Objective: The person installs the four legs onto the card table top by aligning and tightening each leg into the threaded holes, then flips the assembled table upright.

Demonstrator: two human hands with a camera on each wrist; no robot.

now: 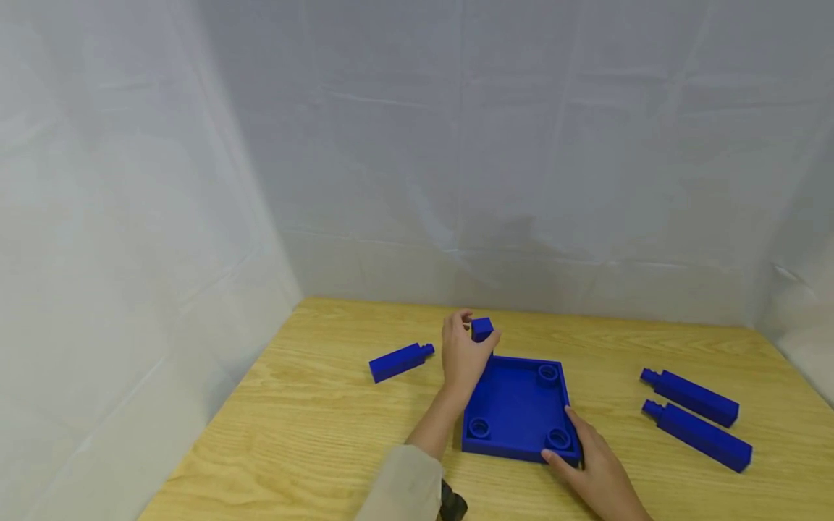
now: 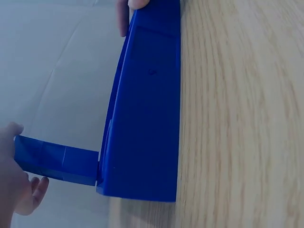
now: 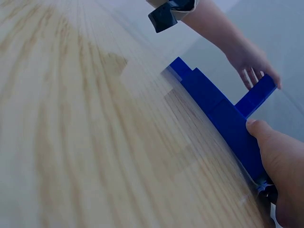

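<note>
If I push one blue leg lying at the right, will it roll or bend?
Probably neither. The blue leg has flat square sides, so it should slide on the wooden table, not roll. It looks like rigid plastic, likely light.

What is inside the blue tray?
Inside the tray three round sockets show at its corners. At the fourth corner the left hand holds a blue leg upright, hiding that socket.

Wood-grain counter [image 1: 313, 434] carries: blue square tray [image 1: 517, 409] near centre; one blue bar [image 1: 399, 361] to its left; two blue bars [image 1: 696, 416] to its right.
</note>
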